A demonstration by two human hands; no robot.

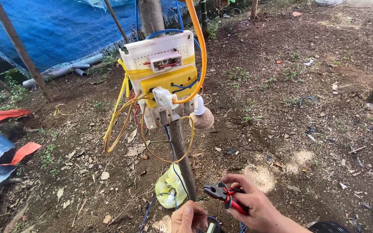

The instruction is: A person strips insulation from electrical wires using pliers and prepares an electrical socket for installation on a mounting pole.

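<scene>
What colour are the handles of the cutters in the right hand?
Red and black handles on the cutters, seen in the head view.

Red-handled pliers (226,196) (black jaws)

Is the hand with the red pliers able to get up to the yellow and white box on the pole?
Probably yes: the right hand with the pliers is low, but only open air lies between it and the box.
</scene>
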